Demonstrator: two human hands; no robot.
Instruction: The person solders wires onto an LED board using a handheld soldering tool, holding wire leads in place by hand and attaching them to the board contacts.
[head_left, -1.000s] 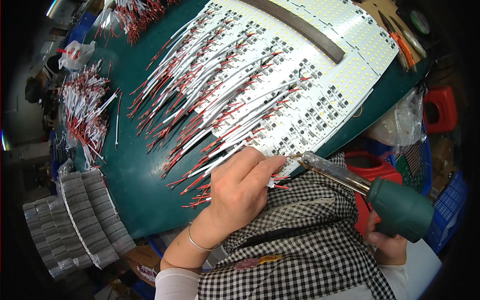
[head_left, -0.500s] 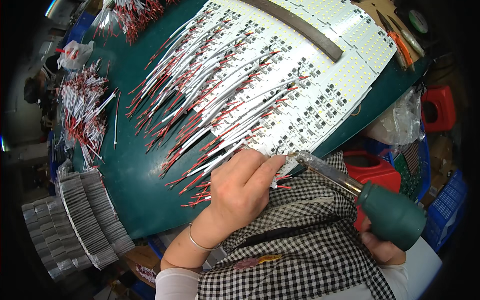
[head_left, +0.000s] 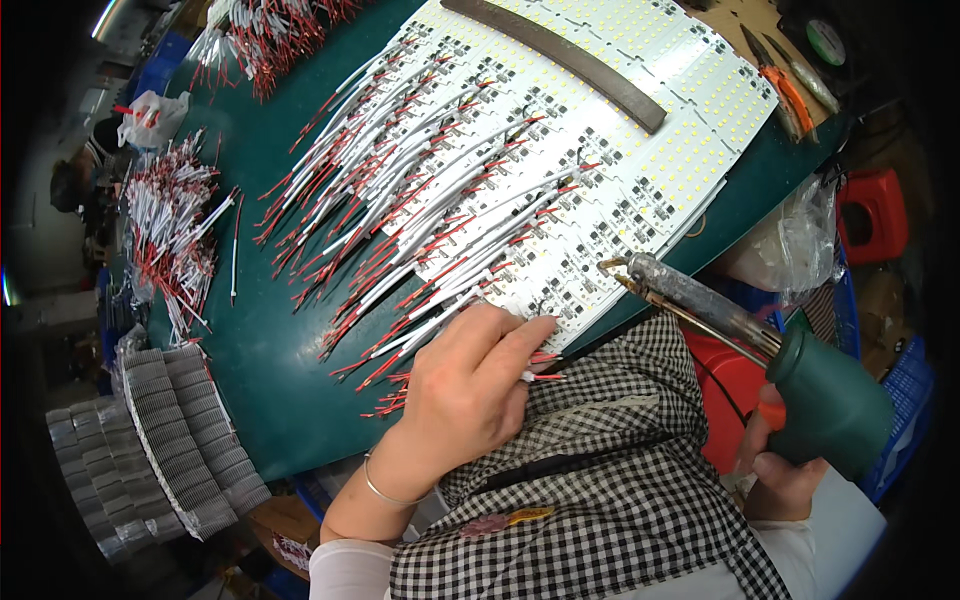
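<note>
My right hand (head_left: 785,475) is wrapped round the grip of a dark green soldering gun (head_left: 835,400), a finger at its orange-red trigger. The gun's metal tip hangs over the near right part of the white LED circuit boards (head_left: 570,235), apart from my left fingertips. At the boards' near edge my left hand (head_left: 470,375) is closed round some red and white wires (head_left: 540,377), whose ends stick out on both sides of it. Its index finger rests on the board. Rows of similar wires (head_left: 440,240) lie fanned across the boards, their red ends hanging toward the left.
A dark curved bar (head_left: 560,58) lies across the boards. Loose wires (head_left: 170,225) are piled on the green tabletop (head_left: 270,370) at left, above stacked grey ribbed strips (head_left: 185,430). Orange-handled pliers (head_left: 785,90) lie at far right. Red stools (head_left: 725,385) and blue baskets (head_left: 900,400) stand right.
The soldering gun has drawn back to the right, its tip now away from my left fingertips. My left hand and the boards have shifted slightly left and toward me.
</note>
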